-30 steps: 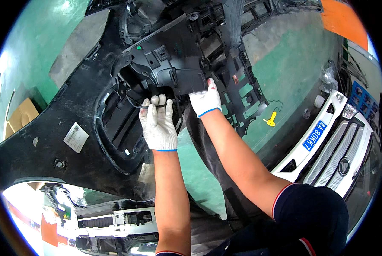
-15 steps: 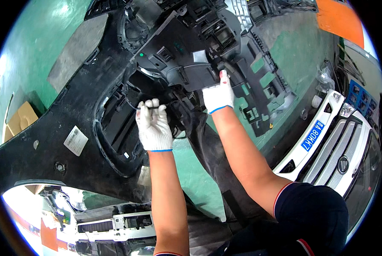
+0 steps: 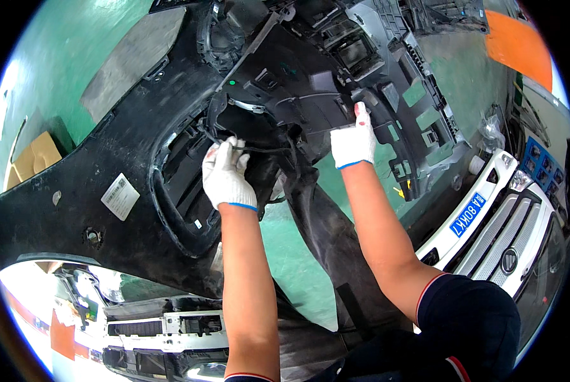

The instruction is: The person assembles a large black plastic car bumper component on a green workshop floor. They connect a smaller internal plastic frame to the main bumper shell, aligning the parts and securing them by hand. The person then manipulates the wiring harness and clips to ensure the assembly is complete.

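Note:
A large black car bumper cover [image 3: 62, 191], its inner side facing me, stretches from the left rim toward the top. A black plastic panel [image 3: 278, 76] with cutouts and brackets lies over its right part. Beside an oval opening, my left hand [image 3: 228, 178], in a white knit glove, is closed on a thin black cable [image 3: 269, 150]. This cable runs right from my fingers below a round black hole. My gloved right hand [image 3: 353, 145] grips the panel's lower edge, thumb up on top; its other fingers are curled and partly hidden.
A white label [image 3: 120, 197] sticks to the bumper cover. On the right stands a white and grey vehicle front [image 3: 489, 223] with a grille. A cardboard box [image 3: 35, 156] lies at the left on the green floor [image 3: 291, 248]. White-framed car parts [image 3: 164, 337] stand at lower left.
Both hands and the panel sit farther right in the view, my right hand most. My left hand has turned, and a stretch of cable now shows beside it. The bumper cover has also shifted slightly.

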Demonstrator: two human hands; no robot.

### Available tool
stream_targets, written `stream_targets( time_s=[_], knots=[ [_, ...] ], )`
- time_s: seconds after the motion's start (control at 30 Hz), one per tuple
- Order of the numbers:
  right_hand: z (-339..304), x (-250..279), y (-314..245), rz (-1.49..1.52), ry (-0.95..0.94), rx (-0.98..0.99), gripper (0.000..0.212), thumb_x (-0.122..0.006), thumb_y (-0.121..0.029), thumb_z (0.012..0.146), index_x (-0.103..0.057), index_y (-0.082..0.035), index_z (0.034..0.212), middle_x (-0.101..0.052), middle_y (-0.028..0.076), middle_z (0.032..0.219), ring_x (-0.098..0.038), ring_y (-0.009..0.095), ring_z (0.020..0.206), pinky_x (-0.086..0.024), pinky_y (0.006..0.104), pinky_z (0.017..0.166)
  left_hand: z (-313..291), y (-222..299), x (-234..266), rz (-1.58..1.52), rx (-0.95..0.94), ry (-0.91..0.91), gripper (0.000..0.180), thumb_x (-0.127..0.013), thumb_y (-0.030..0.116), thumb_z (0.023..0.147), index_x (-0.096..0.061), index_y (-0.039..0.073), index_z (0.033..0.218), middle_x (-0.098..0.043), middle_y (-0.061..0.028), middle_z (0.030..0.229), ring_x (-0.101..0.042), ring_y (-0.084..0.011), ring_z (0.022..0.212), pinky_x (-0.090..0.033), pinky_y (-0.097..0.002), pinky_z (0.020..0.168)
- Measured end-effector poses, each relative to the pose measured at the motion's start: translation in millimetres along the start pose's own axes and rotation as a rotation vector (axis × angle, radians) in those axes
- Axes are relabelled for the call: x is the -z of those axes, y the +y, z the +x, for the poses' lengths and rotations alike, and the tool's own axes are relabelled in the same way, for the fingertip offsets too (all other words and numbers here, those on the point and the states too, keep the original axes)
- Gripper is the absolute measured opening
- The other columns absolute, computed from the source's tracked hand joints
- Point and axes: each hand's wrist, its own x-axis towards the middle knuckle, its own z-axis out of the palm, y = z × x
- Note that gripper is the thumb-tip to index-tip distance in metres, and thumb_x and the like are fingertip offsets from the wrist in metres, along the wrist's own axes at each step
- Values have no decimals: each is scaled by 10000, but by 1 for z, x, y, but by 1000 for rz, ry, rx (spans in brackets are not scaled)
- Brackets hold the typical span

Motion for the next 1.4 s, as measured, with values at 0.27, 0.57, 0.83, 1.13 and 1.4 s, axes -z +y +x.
stream_targets(
  time_s=[0.27,0.57,0.83,1.13,1.4],
  knots=[
    [14,6,-12,-675,78,544,548,-578,47,806,-572,27,1353,-650,254,1344,-627,404,1251,-493,436,1081,-9,24,-20,400,-91,69,230,-767,99,916,-641,89,1109,-741,-67,965,-644,-140,615,-470,-268,557],
    [51,-15,-27,-546,0,323,330,-564,-201,985,-649,-67,1274,-677,267,1269,-628,432,1205,-485,470,1029,15,42,-4,669,-219,40,342,-769,115,917,-668,-5,1222,-740,-89,1058,-674,-152,804,-528,-287,720],
    [86,-48,-53,195,-4,-226,460,-754,-370,839,-739,32,1063,-696,198,1212,-616,279,1052,-479,372,955,14,27,14,1177,-416,-74,575,-789,222,883,-613,-28,1370,-669,-195,1294,-645,-313,1172,-465,-371,1073],
    [109,-49,-15,-275,-177,153,318,-575,-128,970,-657,-105,1276,-691,216,1278,-652,376,1176,-500,423,1021,-4,32,7,1376,-280,-66,638,-767,236,865,-584,96,1460,-508,-216,1367,-576,-377,1264,-449,-421,1117],
    [72,-61,-59,331,-2,-365,611,-747,-382,816,-672,29,1262,-638,208,1377,-562,266,1218,-423,371,1066,12,25,18,1331,-260,-152,754,-729,211,821,-510,128,1537,-533,-251,1322,-581,-394,1263,-452,-438,1109]
  ],
)
